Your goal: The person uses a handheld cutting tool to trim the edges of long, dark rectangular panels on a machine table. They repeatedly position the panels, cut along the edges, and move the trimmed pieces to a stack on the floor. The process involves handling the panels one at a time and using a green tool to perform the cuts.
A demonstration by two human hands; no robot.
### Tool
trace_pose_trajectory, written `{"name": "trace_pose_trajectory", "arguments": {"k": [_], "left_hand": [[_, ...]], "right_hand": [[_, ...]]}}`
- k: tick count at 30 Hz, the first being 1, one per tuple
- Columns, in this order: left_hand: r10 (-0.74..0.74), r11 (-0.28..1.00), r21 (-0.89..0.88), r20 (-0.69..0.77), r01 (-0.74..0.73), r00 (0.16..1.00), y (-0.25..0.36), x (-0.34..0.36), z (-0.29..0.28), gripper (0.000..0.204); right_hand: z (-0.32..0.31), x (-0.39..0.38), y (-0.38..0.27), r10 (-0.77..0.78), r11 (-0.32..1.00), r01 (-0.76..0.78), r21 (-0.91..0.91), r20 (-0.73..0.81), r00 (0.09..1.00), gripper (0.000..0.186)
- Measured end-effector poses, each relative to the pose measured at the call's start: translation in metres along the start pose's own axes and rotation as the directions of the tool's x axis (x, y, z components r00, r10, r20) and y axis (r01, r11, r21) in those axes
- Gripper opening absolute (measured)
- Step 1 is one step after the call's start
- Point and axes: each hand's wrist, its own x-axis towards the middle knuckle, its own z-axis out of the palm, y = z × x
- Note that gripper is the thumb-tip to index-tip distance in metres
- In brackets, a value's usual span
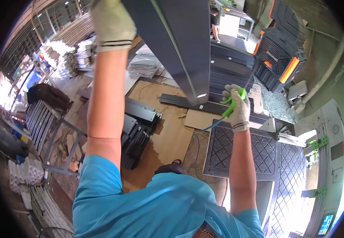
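The person's left hand (112, 23), in a pale work glove with a dark-striped cuff, is raised high at the top of the view, beside the left edge of a long dark metal panel (180, 43). The glove's fingers curl closed, but whether they grip the panel's edge cannot be told, since the contact lies at the frame's rim.

The panel slants down from the top edge toward the middle, its lower end hanging above the floor, just left of the right hand (237, 107).

The right hand, also gloved, is closed around a green tool (232, 105); the fingers wrap its handle tightly, and a thin hose (209, 127) trails from it down to the left. This hand sits just beside the panel's lower corner; contact with it cannot be told.

Below the hands, on the floor, lie more dark metal parts (138, 131) in a stack, a sheet of cardboard (199, 118) and a diamond-patterned mat (239, 152). A black-and-orange crate (279, 55) stands at upper right, and a grey machine (330, 158) sits at the right edge.
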Motion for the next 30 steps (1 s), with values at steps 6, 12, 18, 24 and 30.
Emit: {"name": "trace_pose_trajectory", "arguments": {"k": [6,12,18,24,30], "left_hand": [[-0.222,0.969,0.136,0.133,0.205,0.966,-0.114,-0.020,-0.024,0.044],[-0.497,0.852,0.044,0.380,0.521,0.780,-0.212,-0.065,-0.054,0.052],[-0.551,0.790,0.117,0.568,0.602,0.611,-0.267,-0.105,-0.080,0.044],[-0.443,0.780,0.004,0.709,0.626,0.548,-0.313,-0.130,-0.077,0.049],[-0.398,0.765,-0.028,0.764,0.643,0.507,-0.327,-0.153,-0.075,0.050]], "right_hand": [[0.026,0.007,-0.042,-0.198,0.966,0.187,-0.176,-0.048,0.979,0.032],[0.060,0.011,0.009,-0.170,0.967,0.139,-0.215,-0.131,0.977,0.044],[0.084,-0.006,0.070,-0.073,0.922,-0.011,-0.388,-0.201,0.977,0.038],[0.096,-0.024,0.101,-0.083,0.964,-0.030,-0.263,-0.411,0.908,0.036],[0.088,-0.038,0.133,-0.145,0.962,0.012,-0.271,-0.475,0.868,0.044]]}}
